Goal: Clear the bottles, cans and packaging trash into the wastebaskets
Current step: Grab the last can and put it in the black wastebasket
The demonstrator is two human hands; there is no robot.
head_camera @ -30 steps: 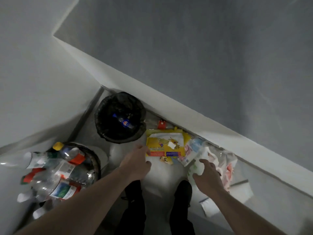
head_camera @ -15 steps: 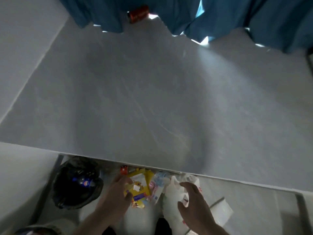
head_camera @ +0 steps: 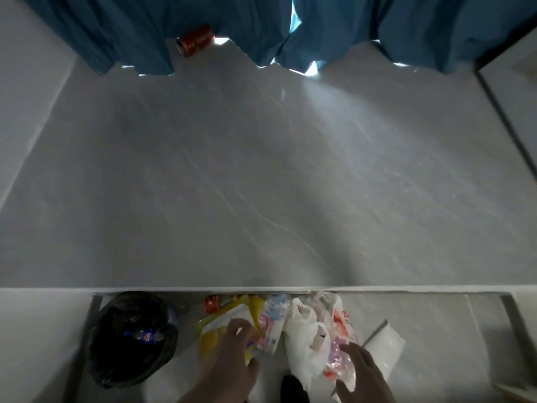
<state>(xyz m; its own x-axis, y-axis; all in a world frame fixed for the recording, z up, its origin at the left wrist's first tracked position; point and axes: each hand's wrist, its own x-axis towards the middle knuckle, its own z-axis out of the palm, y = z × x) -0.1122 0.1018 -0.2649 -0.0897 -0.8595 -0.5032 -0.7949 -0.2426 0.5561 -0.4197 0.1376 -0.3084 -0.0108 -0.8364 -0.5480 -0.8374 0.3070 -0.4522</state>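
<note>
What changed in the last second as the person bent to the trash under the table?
The left hand moved from the floor onto the yellow packaging; the right hand reached onto the plastic bags. The view tilted up, revealing a red can. The black wastebasket stayed put.

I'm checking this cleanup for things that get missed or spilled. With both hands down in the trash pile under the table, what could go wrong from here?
1. The red can lies on the tabletop's far edge by the blue curtain, away from the pile; it may be overlooked.
2. The left hand rests on the yellow packaging and the right hand on thin plastic bags; loose wrappers could slip out before reaching the black wastebasket.
</note>
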